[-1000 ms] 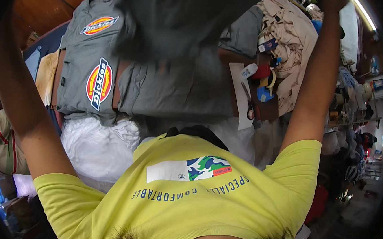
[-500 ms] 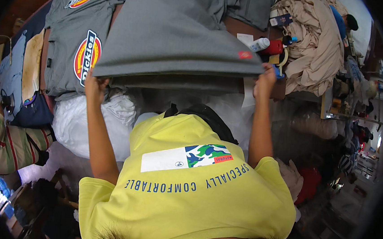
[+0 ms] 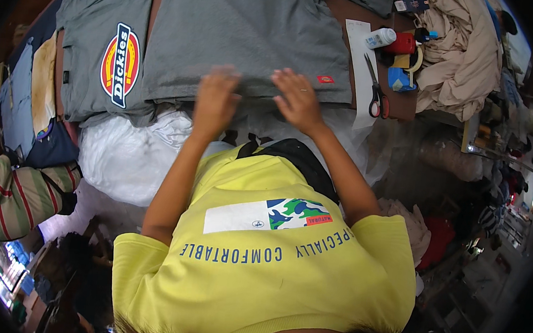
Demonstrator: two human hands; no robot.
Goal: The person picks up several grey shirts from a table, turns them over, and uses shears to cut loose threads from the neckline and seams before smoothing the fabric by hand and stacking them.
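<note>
A grey shirt (image 3: 245,33) lies spread on the table before me, its hem toward me, with a small red tag (image 3: 325,80) near the right corner. My right hand (image 3: 298,100) is open over the hem, fingers stretched out and apart. Beside it my left hand (image 3: 217,97) is also over the hem; motion smears its fingertips, but the fingers look extended and hold nothing. Left of this shirt is another grey garment (image 3: 77,70) with a large red, yellow and blue printed emblem (image 3: 121,65).
To the right, black scissors (image 3: 376,90) lie on a paper strip (image 3: 357,42). Near them are a white bottle (image 3: 381,38), a red container (image 3: 401,44) and a tape dispenser (image 3: 402,79). Beige cloth (image 3: 457,56) is heaped beyond. White plastic bags (image 3: 133,156) sit below the table edge.
Both hands have let go of the shirt's bottom corners and moved inward over the hem. The raised shirt has come down flat, and the scissors and paper strip at the right are now uncovered.
</note>
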